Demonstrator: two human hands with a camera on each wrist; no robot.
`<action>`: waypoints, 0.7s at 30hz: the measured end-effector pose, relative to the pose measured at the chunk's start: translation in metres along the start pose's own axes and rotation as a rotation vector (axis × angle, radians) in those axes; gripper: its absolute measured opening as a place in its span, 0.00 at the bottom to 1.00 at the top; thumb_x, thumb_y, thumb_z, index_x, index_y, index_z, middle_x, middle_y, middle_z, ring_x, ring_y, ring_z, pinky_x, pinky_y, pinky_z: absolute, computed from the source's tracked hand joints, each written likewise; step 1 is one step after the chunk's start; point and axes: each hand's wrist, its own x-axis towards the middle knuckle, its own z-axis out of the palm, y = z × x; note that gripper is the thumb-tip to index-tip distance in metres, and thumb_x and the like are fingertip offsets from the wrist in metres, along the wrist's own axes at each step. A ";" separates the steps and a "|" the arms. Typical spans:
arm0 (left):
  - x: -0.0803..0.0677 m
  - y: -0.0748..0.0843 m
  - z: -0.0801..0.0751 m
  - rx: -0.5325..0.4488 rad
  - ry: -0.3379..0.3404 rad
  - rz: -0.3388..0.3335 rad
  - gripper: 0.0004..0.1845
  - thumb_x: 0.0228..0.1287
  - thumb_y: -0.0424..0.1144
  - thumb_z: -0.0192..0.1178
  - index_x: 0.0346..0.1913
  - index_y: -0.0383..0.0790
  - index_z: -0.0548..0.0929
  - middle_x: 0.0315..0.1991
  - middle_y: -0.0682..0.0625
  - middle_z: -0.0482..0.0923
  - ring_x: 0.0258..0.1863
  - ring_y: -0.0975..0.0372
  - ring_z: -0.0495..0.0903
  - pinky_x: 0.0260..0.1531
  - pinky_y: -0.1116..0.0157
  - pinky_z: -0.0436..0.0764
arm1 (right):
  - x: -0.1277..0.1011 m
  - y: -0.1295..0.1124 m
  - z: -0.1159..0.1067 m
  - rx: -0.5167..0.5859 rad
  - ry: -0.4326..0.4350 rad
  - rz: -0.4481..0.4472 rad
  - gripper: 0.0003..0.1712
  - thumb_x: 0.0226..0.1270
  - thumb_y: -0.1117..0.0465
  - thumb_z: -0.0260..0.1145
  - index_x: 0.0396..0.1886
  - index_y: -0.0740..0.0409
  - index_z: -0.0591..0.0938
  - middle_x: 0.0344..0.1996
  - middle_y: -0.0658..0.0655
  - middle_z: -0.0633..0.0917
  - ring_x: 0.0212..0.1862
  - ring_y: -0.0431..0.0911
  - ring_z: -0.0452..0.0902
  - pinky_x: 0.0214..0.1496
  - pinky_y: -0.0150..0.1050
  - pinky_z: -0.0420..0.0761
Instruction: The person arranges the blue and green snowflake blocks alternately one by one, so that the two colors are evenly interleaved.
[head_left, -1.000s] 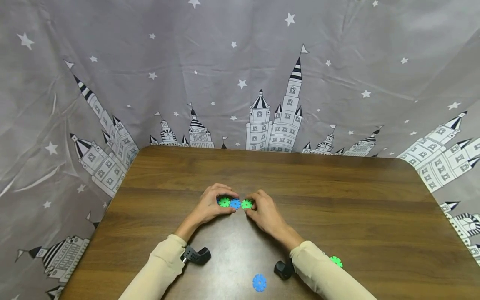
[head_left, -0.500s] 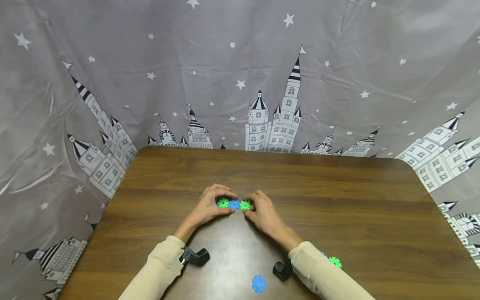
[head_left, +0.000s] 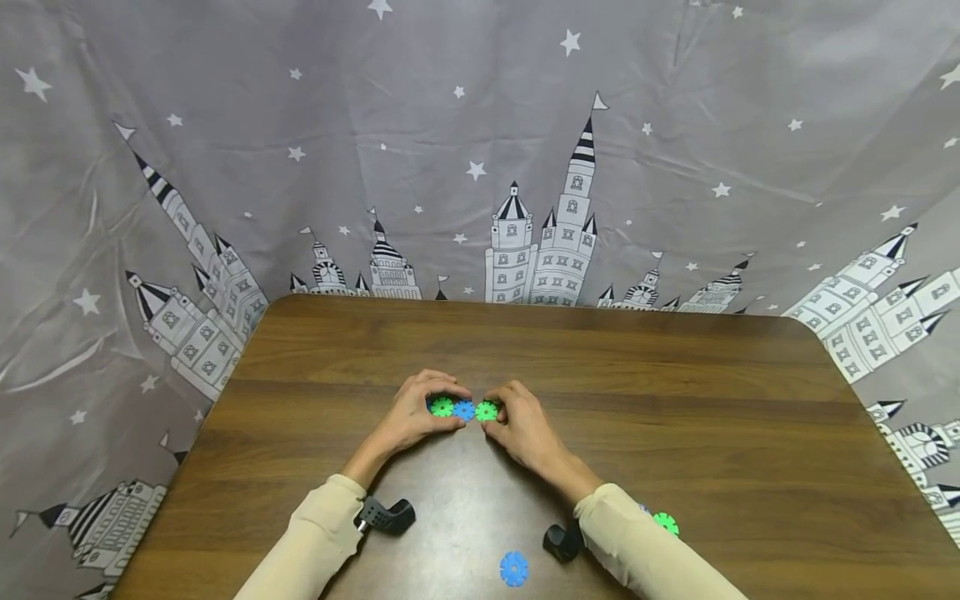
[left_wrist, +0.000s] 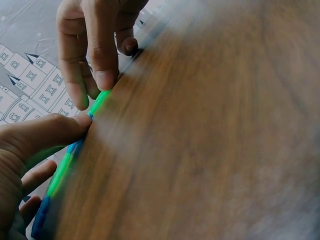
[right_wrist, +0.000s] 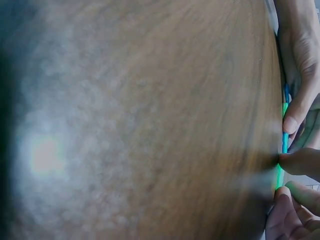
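Two hands on a row of toothed plastic discs, mid-table.
Left hand (head_left: 411, 417): fingers curled, pinching the left green disc (head_left: 442, 407); right hand (head_left: 517, 427): fingers curled, pinching the right green disc (head_left: 487, 410); blue disc (head_left: 464, 410) between them (all three touching, flat on the wood); hands close together; wooden table (head_left: 675, 433); loose blue disc (head_left: 514, 568) near front edge; grey castle-and-star cloth (head_left: 480, 150) behind.
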 end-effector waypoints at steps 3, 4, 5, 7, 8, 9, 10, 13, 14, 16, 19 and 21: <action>0.000 -0.001 0.000 -0.008 0.004 0.019 0.21 0.44 0.41 0.79 0.46 0.49 0.89 0.51 0.49 0.81 0.55 0.54 0.73 0.58 0.48 0.63 | -0.002 0.001 -0.001 0.010 0.007 -0.010 0.20 0.56 0.66 0.73 0.49 0.66 0.82 0.38 0.56 0.78 0.35 0.43 0.75 0.38 0.32 0.76; 0.000 -0.001 0.000 -0.008 0.005 0.024 0.21 0.44 0.41 0.79 0.46 0.49 0.89 0.50 0.49 0.82 0.55 0.54 0.73 0.58 0.48 0.63 | -0.003 0.001 -0.002 0.011 0.012 -0.016 0.21 0.55 0.65 0.73 0.49 0.66 0.82 0.37 0.56 0.78 0.35 0.43 0.75 0.38 0.32 0.76; 0.000 -0.001 0.000 -0.009 0.007 0.028 0.21 0.43 0.41 0.79 0.46 0.49 0.89 0.50 0.50 0.82 0.55 0.55 0.73 0.58 0.48 0.63 | -0.005 0.002 -0.003 0.011 0.015 -0.024 0.21 0.55 0.65 0.73 0.49 0.66 0.82 0.37 0.56 0.78 0.35 0.43 0.75 0.38 0.32 0.76; 0.000 -0.002 0.000 -0.006 0.010 0.032 0.21 0.43 0.42 0.79 0.46 0.49 0.89 0.50 0.51 0.82 0.54 0.55 0.73 0.58 0.48 0.64 | -0.011 0.002 -0.005 0.009 0.016 -0.039 0.23 0.55 0.65 0.74 0.50 0.67 0.81 0.37 0.56 0.78 0.34 0.43 0.74 0.37 0.33 0.75; 0.000 -0.003 0.000 -0.006 0.011 0.031 0.21 0.43 0.42 0.79 0.46 0.50 0.89 0.50 0.51 0.82 0.54 0.56 0.73 0.57 0.48 0.64 | -0.014 0.001 -0.007 0.006 0.011 -0.044 0.23 0.55 0.64 0.74 0.51 0.66 0.81 0.38 0.55 0.78 0.35 0.43 0.74 0.37 0.33 0.76; 0.000 -0.003 0.000 -0.001 0.011 0.028 0.22 0.43 0.43 0.79 0.46 0.50 0.89 0.50 0.51 0.82 0.55 0.56 0.73 0.57 0.48 0.64 | -0.019 0.001 -0.008 0.000 0.003 -0.048 0.24 0.55 0.64 0.74 0.52 0.66 0.81 0.38 0.55 0.78 0.35 0.43 0.74 0.37 0.33 0.76; 0.000 -0.003 0.000 -0.005 0.011 0.022 0.22 0.43 0.42 0.79 0.46 0.50 0.89 0.50 0.51 0.82 0.55 0.56 0.73 0.58 0.49 0.64 | -0.024 0.000 -0.010 -0.011 -0.011 -0.054 0.24 0.55 0.63 0.74 0.52 0.65 0.81 0.39 0.55 0.78 0.36 0.43 0.74 0.37 0.34 0.76; 0.001 -0.003 0.001 0.003 0.008 0.010 0.22 0.42 0.43 0.79 0.45 0.51 0.89 0.50 0.50 0.82 0.55 0.56 0.73 0.58 0.49 0.64 | -0.042 -0.005 -0.014 -0.042 -0.072 -0.088 0.24 0.56 0.62 0.74 0.54 0.61 0.81 0.43 0.53 0.79 0.41 0.43 0.75 0.43 0.35 0.78; 0.001 -0.002 0.001 0.008 0.006 0.011 0.23 0.41 0.43 0.79 0.46 0.51 0.89 0.51 0.50 0.82 0.55 0.56 0.73 0.58 0.49 0.63 | -0.049 -0.007 -0.016 -0.058 -0.096 -0.107 0.24 0.57 0.61 0.73 0.54 0.60 0.81 0.44 0.52 0.80 0.43 0.42 0.75 0.46 0.36 0.78; 0.001 -0.001 0.002 0.021 0.005 0.018 0.23 0.40 0.43 0.80 0.45 0.50 0.89 0.51 0.49 0.82 0.55 0.55 0.73 0.58 0.50 0.64 | -0.062 -0.013 -0.018 -0.095 -0.144 -0.175 0.23 0.57 0.59 0.73 0.54 0.57 0.81 0.46 0.49 0.80 0.48 0.42 0.75 0.52 0.37 0.78; 0.003 0.002 0.004 0.042 0.006 0.039 0.24 0.40 0.44 0.80 0.45 0.49 0.89 0.50 0.48 0.82 0.54 0.55 0.73 0.56 0.50 0.65 | -0.081 -0.020 -0.019 -0.133 -0.220 -0.305 0.22 0.59 0.56 0.72 0.54 0.53 0.81 0.49 0.46 0.80 0.53 0.40 0.74 0.57 0.37 0.76; 0.005 0.005 0.006 0.038 0.000 0.049 0.24 0.39 0.43 0.80 0.45 0.48 0.89 0.50 0.48 0.82 0.54 0.55 0.73 0.55 0.50 0.66 | -0.093 -0.023 -0.020 -0.139 -0.278 -0.389 0.21 0.61 0.54 0.71 0.54 0.51 0.81 0.50 0.44 0.79 0.54 0.38 0.73 0.58 0.36 0.75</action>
